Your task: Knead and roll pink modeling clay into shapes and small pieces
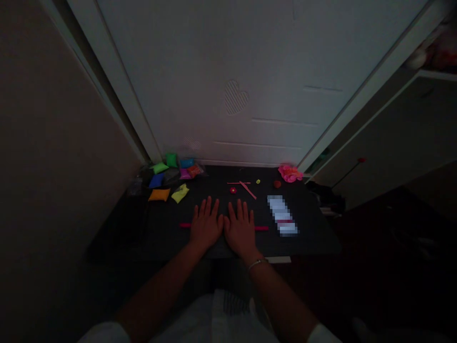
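Observation:
Both of my hands lie flat, palms down, side by side on a dark table [314,233]. My left hand [206,224] and my right hand [240,227] have their fingers stretched out and rest on a long pink clay rope [262,228]. The rope's ends stick out to the left and right of the hands. A bracelet sits on my right wrist.
Several coloured clay packets [171,178] lie at the table's back left. Thin pink strips [246,187], a small red flower piece [233,190], a yellow bit [257,181], a red ball [277,184] and a pink clay flower [290,173] lie further back. A blurred card [283,215] lies right. A white door stands behind.

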Tool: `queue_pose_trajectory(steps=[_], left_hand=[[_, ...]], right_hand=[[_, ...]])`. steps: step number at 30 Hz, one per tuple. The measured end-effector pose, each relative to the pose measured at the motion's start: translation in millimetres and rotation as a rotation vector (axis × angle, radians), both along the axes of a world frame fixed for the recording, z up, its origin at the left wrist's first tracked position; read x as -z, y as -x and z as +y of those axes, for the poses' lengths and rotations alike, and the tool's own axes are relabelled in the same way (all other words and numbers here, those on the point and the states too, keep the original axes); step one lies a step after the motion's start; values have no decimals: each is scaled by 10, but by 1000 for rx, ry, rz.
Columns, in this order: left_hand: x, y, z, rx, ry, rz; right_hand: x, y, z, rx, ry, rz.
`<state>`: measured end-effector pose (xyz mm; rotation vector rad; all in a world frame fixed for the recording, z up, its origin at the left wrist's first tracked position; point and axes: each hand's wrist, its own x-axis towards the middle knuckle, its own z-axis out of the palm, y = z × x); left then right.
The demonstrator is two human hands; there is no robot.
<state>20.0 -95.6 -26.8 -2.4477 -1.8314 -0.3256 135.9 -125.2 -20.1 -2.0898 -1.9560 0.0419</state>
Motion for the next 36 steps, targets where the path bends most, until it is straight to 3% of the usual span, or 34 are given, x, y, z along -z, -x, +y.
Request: queue_pose_trajectory(steps=[3,7,10,14,16,20,25,28,33,36], left_hand=[[-8,16,80,-36,5,1],[51,104,-111,20,-11,14],[-5,162,-167,16,16,18],[-222,283,115,-80,14,5],[-281,354,271,-49,-27,4],[-184,442,308,73,32,37],[-6,534,-12,122,37,53],[2,536,-29,83,28,48],[-32,427,277,-87,4,73],[-19,478,202,-76,11,72]], right_hand=[[-10,-22,84,-6,21,1],[49,-30,-121,-74,17,9],[20,-82,-193,-85,32,21],[-142,-333,48,-5,19,24],[-188,-480,182,31,-5,3],[-104,-620,214,-7,42,-40],[64,-607,-96,-56,85,-68],[64,-603,-127,-50,99,-64],[-5,-617,177,26,103,-56],[13,-632,105,0,103,-57]])
